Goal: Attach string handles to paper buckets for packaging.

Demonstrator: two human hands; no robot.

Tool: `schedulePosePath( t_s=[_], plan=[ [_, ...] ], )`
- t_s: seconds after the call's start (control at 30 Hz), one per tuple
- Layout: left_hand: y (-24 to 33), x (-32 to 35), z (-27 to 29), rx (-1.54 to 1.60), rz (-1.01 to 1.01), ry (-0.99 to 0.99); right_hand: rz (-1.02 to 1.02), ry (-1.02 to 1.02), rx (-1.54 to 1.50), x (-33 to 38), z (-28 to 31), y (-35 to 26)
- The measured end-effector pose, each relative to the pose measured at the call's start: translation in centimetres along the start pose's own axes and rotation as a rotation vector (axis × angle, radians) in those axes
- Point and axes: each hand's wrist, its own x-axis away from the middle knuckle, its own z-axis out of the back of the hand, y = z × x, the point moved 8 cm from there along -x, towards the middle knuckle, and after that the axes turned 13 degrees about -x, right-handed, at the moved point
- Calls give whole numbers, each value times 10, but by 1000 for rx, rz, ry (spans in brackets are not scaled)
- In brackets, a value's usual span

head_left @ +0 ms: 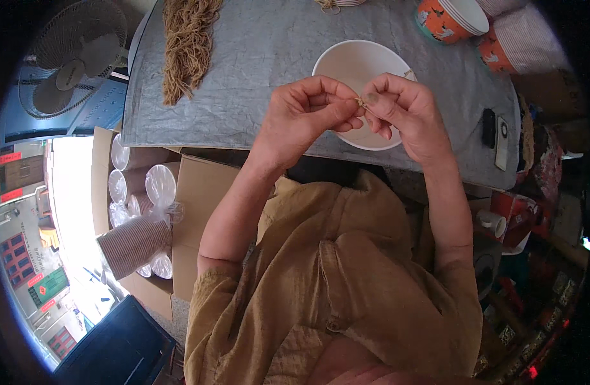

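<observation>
Over a white round tub (343, 54) on the table, my two hands meet at their fingertips. My left hand (308, 114) pinches a short piece of tan string (360, 101) between thumb and forefinger, its other fingers curled in. From the other side, my right hand (407, 114) grips the same string with thumb and bent fingers. The string looks knotted or bunched where the fingertips come together, though most of it is hidden. A loose bundle of similar tan strings (187, 54) lies at the table's far left.
A grey cloth covers the table (256, 45). Stacked orange paper tubs (446, 22) stand far right. Nearer the right edge lie a black oblong object (488, 128) and a pale flat device (502, 142). An open cardboard box (195, 205) holds wrapped cup stacks. A fan (70, 74) stands left.
</observation>
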Motion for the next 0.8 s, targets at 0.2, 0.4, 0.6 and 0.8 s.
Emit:
schedulePosePath(
  t_s=[0.2,0.4,0.6,0.8],
  plan=[
    [0,0,-1,67,-2,-15,-3,16,-58,-1,2,2],
    [-2,0,-3,72,19,-15,-15,38,-106,-1,2,1],
    [-2,-1,-2,51,28,1,29,85,-52,-1,4,-6],
    [2,-1,-2,44,4,-9,144,100,197,1,-2,-26]
  ],
)
